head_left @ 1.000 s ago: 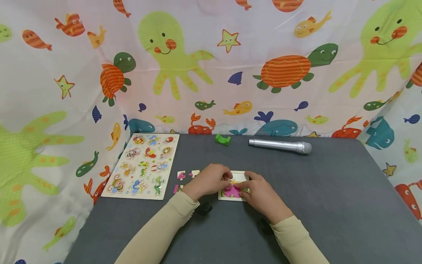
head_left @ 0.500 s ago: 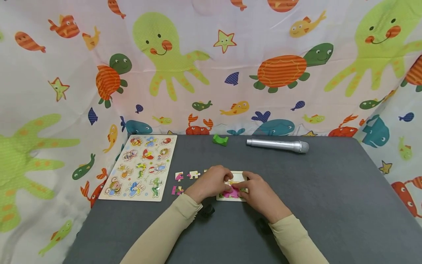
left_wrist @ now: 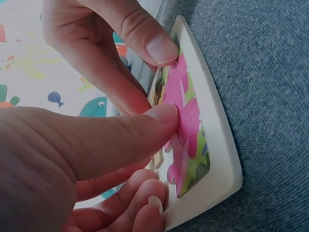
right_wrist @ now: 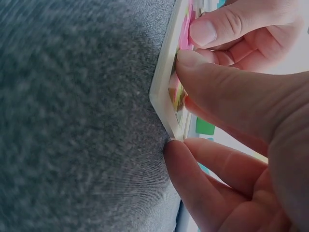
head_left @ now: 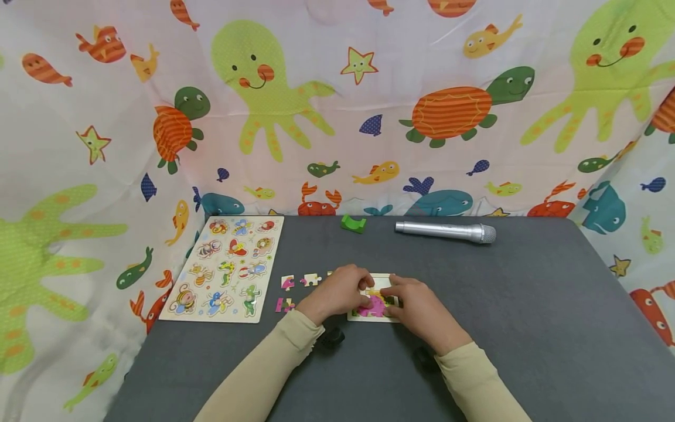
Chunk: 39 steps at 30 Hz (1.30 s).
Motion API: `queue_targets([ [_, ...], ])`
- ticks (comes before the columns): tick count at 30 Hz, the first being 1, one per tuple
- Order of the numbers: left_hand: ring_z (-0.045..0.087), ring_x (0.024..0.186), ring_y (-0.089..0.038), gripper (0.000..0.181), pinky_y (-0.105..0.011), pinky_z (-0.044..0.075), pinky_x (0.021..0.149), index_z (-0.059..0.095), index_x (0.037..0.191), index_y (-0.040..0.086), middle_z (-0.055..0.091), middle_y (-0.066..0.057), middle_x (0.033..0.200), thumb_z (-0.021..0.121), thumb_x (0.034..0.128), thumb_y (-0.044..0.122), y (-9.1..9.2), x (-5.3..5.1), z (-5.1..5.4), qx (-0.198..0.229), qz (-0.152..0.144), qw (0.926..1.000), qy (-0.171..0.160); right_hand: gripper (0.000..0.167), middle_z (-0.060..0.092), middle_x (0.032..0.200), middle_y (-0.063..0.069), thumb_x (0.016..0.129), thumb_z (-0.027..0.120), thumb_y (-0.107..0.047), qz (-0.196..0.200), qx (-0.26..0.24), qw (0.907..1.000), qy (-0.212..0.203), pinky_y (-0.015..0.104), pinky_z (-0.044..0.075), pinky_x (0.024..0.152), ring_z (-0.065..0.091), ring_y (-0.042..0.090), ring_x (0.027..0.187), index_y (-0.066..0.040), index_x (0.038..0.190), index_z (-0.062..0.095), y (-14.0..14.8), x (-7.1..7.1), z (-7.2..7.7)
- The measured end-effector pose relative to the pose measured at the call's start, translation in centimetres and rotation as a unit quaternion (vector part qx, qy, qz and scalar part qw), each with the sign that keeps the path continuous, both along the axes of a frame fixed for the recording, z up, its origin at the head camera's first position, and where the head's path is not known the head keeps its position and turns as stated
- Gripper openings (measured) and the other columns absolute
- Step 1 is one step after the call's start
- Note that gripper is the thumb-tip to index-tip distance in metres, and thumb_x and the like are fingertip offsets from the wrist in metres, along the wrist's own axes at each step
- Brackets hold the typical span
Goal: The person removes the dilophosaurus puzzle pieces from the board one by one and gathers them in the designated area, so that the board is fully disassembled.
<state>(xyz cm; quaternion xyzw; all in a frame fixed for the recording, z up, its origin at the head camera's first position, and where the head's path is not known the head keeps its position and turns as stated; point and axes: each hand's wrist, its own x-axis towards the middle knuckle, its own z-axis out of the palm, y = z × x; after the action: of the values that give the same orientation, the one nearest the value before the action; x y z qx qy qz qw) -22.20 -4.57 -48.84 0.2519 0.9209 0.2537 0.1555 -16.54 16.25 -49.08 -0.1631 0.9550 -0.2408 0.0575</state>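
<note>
A small jigsaw puzzle tray [head_left: 374, 319] with a pale rim lies on the table between both hands. Pink and green puzzle pieces [left_wrist: 190, 118] sit in its near part; its far part shows bare pale board. My left hand [head_left: 340, 290] is at the tray's left side, its thumb on a pink piece and its fingers curled over the board, holding the piece there. My right hand [head_left: 424, 310] grips the tray's right side, thumb on the pieces and fingers at the rim in the right wrist view. The hands hide parts of the tray.
Several loose puzzle pieces [head_left: 287, 282] lie left of the left hand. A large insect-picture peg board [head_left: 221, 269] lies farther left. At the back are a green curved block [head_left: 353, 224] and a silver microphone [head_left: 445, 231]. A sea-animal curtain [head_left: 337, 117] surrounds the table.
My right hand's fingers have shifted, the index finger coming lower and inward from the tray's far right corner. More of the pink pieces shows. The left hand keeps nearly the same place.
</note>
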Motion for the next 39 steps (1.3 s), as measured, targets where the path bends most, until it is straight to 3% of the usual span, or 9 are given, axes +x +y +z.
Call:
queue_targets([
  [18, 0.062, 0.09, -0.011, 0.033, -0.029, 0.055, 0.082, 0.074, 0.121, 0.014, 0.071, 0.002, 0.105, 0.088, 0.0917, 0.022, 0.01, -0.01, -0.06, 0.032, 0.028, 0.9986, -0.031, 0.037, 0.058, 0.157, 0.024, 0.096, 0.083, -0.017, -0.005, 0.006, 1.0, -0.002, 0.059, 0.051, 0.114, 0.058, 0.047, 0.143, -0.01, 0.132, 0.078, -0.02, -0.14, -0.3],
  [26, 0.062, 0.086, -0.013, 0.031, -0.029, 0.053, 0.077, 0.073, 0.124, 0.012, 0.068, 0.003, 0.1, 0.084, 0.096, 0.023, 0.06, 0.03, -0.05, 0.046, 0.045, 0.9965, -0.053, 0.038, 0.057, 0.159, 0.023, 0.097, 0.082, -0.018, -0.007, 0.01, 0.9999, -0.007, 0.059, 0.05, 0.114, 0.057, 0.046, 0.145, -0.01, 0.133, 0.077, -0.06, -0.04, -0.06],
  [32, 0.063, 0.087, -0.013, 0.023, -0.028, 0.054, 0.078, 0.076, 0.121, 0.013, 0.069, 0.003, 0.099, 0.078, 0.0989, 0.019, -0.06, -0.03, -0.04, 0.061, 0.033, 0.9966, -0.044, 0.037, 0.058, 0.158, 0.024, 0.097, 0.082, -0.017, -0.002, 0.005, 1.0, -0.001, 0.06, 0.05, 0.114, 0.057, 0.047, 0.145, -0.01, 0.133, 0.078, -0.03, 0.0, 0.02],
  [39, 0.062, 0.077, -0.013, 0.019, -0.027, 0.051, 0.067, 0.075, 0.123, 0.017, 0.068, 0.002, 0.093, 0.068, 0.1055, 0.02, -0.24, -0.01, -0.09, 0.073, 0.032, 0.9953, -0.055, 0.038, 0.058, 0.158, 0.024, 0.096, 0.082, -0.017, -0.004, 0.007, 1.0, -0.003, 0.06, 0.05, 0.114, 0.057, 0.047, 0.144, -0.01, 0.133, 0.078, 0.0, -0.04, 0.0],
])
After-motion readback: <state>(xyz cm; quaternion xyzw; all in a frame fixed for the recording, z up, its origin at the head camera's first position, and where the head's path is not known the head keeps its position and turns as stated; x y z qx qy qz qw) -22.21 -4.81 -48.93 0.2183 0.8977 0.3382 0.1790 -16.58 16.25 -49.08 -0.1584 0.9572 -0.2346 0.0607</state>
